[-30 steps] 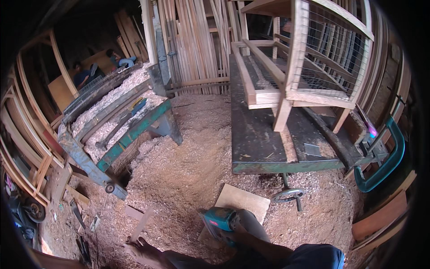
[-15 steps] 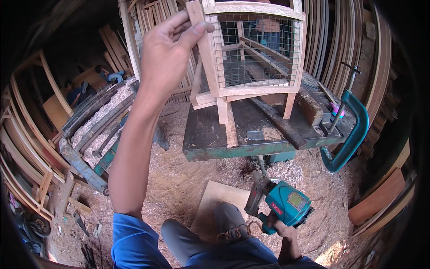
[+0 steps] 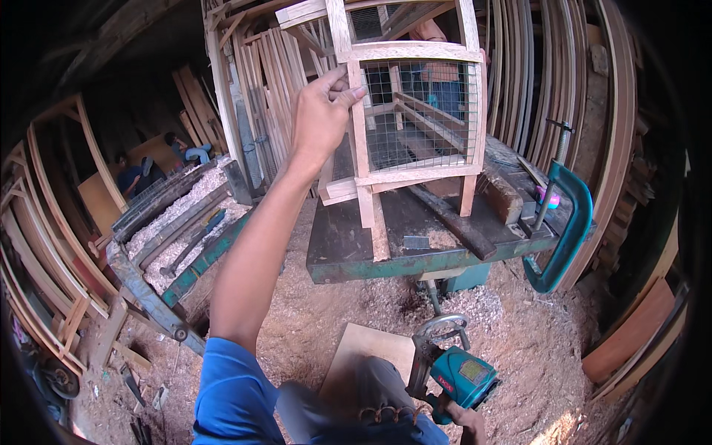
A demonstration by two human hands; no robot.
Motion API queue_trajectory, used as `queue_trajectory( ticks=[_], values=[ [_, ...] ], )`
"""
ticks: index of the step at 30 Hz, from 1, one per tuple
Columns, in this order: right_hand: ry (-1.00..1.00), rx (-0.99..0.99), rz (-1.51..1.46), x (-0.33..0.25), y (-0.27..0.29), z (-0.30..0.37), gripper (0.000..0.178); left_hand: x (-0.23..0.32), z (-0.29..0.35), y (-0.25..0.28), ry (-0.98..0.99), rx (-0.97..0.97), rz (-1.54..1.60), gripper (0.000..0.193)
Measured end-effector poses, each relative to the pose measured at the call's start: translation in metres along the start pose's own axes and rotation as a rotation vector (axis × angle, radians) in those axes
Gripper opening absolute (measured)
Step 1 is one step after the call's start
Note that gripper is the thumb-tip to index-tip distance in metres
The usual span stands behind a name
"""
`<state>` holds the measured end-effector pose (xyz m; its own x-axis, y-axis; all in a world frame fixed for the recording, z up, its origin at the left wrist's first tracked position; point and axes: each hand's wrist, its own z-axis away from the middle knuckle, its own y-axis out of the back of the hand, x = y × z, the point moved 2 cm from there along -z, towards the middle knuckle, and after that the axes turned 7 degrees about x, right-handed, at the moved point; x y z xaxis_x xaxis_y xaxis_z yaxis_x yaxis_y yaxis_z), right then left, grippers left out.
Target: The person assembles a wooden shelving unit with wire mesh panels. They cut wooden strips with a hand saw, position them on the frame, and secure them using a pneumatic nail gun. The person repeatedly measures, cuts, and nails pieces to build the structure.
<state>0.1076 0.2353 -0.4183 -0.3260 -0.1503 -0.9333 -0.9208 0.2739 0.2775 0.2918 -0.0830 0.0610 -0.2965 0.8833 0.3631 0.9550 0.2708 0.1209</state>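
A cage-like wooden frame with wire mesh [image 3: 415, 52] stands on the dark-topped machine table [image 3: 345, 256]. My left hand [image 3: 320, 115] is closed, thumb and fingers pinching a narrow wooden strip [image 3: 360, 137] at the left edge of the mesh panel. The strip now stands nearly upright along that edge. Low on the right, my right hand [image 3: 466, 419] grips the handle of a teal nail gun [image 3: 463, 376], which hangs below the table, apart from the frame. A coiled hose [image 3: 389, 413] runs beside it, across my legs.
A large teal C-clamp [image 3: 569, 230] is fixed at the table's right end. A small grey metal piece [image 3: 416, 242] and a dark bar [image 3: 456, 222] lie on the tabletop. Left stands a bench [image 3: 189, 285] heaped with shavings. A person [image 3: 441, 70] is behind the frame.
The strip has swung from a tilt to nearly upright against the frame's left edge, my left hand moving with it. The view has shifted, showing more of the frame's top. The nail gun stays low.
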Motion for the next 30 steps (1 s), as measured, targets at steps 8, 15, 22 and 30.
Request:
queue_trajectory(
  ticks=[8, 15, 22, 30],
  values=[
    [-0.065, 0.163, -0.086, -0.021, 0.004, 0.009, 0.010, -0.005, 0.011, -0.009, -0.162, 0.168, -0.073, 0.041],
    [-0.071, 0.295, -0.120, -0.028, 0.028, 0.005, 0.010, -0.017, 0.015, -0.015, -0.292, 0.303, -0.109, 0.034],
    [-0.065, 0.382, -0.151, -0.043, 0.045, 0.001, 0.010, -0.024, 0.016, -0.020, -0.228, 0.288, 0.035, 0.036],
    [-0.069, 0.440, -0.201, -0.044, 0.048, -0.002, 0.010, -0.031, 0.014, -0.039, 0.121, 0.228, 0.456, 0.040]
  ],
)
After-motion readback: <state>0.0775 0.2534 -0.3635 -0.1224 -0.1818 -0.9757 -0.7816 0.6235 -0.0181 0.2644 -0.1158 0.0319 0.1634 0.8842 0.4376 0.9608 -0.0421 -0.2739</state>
